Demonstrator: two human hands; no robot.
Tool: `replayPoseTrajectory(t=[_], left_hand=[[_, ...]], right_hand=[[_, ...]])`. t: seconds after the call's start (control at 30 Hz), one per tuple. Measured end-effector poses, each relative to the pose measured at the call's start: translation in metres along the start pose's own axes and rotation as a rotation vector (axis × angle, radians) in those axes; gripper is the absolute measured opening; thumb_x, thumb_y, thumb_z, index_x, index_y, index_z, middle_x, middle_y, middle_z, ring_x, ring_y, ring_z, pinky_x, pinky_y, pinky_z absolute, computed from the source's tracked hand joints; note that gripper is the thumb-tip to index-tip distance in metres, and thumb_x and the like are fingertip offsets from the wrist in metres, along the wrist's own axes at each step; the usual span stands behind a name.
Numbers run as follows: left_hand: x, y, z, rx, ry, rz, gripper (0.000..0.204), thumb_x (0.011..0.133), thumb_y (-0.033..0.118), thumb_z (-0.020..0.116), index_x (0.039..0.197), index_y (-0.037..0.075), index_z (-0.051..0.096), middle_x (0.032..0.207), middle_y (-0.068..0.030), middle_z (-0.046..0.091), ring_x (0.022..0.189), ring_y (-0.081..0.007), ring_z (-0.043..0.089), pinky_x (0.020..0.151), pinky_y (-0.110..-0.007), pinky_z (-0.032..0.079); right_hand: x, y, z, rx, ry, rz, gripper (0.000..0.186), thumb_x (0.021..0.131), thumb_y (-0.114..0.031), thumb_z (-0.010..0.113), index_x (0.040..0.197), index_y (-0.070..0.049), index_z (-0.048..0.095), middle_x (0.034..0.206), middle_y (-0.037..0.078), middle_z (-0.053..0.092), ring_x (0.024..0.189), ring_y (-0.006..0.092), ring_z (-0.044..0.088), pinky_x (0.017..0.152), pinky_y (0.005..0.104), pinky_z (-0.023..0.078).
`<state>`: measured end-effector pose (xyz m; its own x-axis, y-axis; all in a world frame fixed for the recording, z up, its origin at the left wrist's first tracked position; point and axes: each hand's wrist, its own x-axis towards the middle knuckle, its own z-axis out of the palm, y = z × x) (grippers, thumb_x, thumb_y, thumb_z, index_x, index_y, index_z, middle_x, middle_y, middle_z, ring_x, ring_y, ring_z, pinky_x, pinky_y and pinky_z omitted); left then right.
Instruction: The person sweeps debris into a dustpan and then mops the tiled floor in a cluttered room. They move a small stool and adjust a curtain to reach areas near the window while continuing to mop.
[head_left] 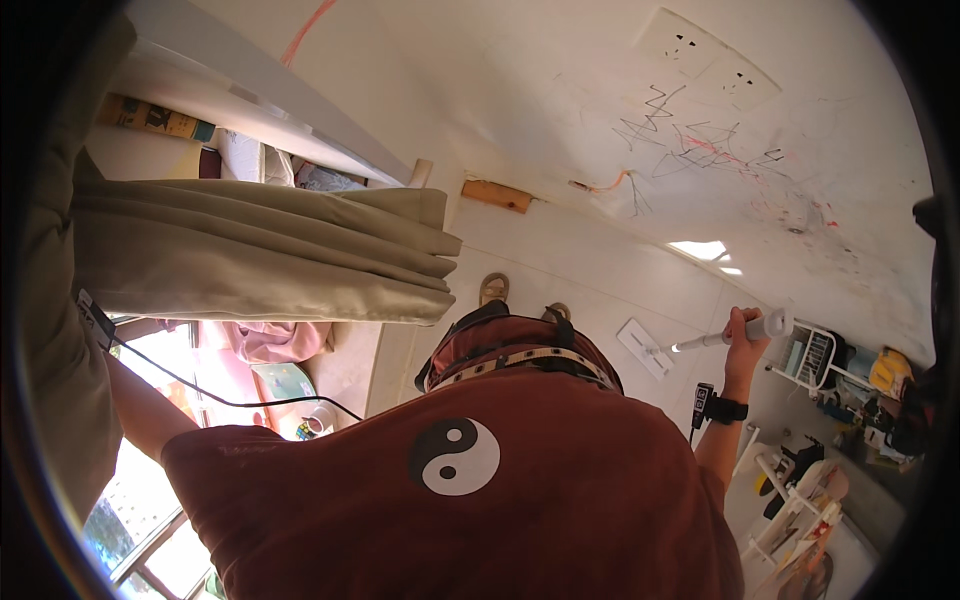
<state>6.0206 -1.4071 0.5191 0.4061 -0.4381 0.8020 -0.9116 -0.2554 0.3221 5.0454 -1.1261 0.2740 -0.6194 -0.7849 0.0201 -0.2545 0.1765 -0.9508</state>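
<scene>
My right hand (742,342) is closed round the pale grey pole of a flat mop (703,342). Its white rectangular head (645,348) lies on the floor to the right of my feet. On the left, my arm reaches up to a beige curtain (270,250). The curtain's folds hide my left hand, so its fingers and anything in them do not show. A small dark device with a black cable (230,402) is at that wrist.
A white wall (560,90) with scribbles and a socket plate (708,65) rises ahead. A wood block (497,195) sits at its foot. A white rack (808,358) and folded white frame (790,490) stand right. Pink cloth (275,340) lies by the bright window.
</scene>
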Motion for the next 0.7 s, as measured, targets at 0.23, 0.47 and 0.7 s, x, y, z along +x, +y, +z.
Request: replayPoseTrajectory(t=[0.23, 0.47, 0.7], left_hand=[[-0.121, -0.004, 0.050, -0.186, 0.007, 0.268, 0.051, 0.074, 0.020, 0.081, 0.115, -0.005, 0.062, 0.121, -0.0146, 0.062, 0.106, -0.0203, 0.059, 0.093, -0.034, 0.047], [-0.189, 0.040, 0.108, -0.473, 0.025, 0.308, 0.057, 0.073, 0.024, 0.083, 0.116, -0.006, 0.062, 0.125, -0.0145, 0.061, 0.108, -0.0192, 0.059, 0.094, -0.034, 0.046], [-0.192, 0.055, 0.114, -0.598, -0.036, 0.095, 0.049, 0.073, 0.018, 0.083, 0.111, -0.007, 0.064, 0.119, -0.0156, 0.064, 0.107, -0.0217, 0.060, 0.095, -0.032, 0.046]], right_hand=[[-0.008, 0.009, 0.016, -0.055, 0.061, -0.040, 0.024, 0.086, -0.008, 0.067, 0.070, -0.008, 0.049, 0.062, -0.002, 0.046, 0.054, 0.0071, 0.044, 0.051, 0.0234, 0.034], [-0.013, 0.011, 0.030, -0.032, 0.063, -0.028, 0.023, 0.086, -0.007, 0.066, 0.070, -0.008, 0.048, 0.062, -0.002, 0.046, 0.053, 0.0070, 0.043, 0.050, 0.0234, 0.033], [-0.009, 0.013, 0.037, -0.017, 0.072, -0.041, 0.023, 0.085, -0.006, 0.066, 0.071, -0.008, 0.049, 0.062, -0.003, 0.046, 0.052, 0.0061, 0.042, 0.049, 0.0223, 0.032]])
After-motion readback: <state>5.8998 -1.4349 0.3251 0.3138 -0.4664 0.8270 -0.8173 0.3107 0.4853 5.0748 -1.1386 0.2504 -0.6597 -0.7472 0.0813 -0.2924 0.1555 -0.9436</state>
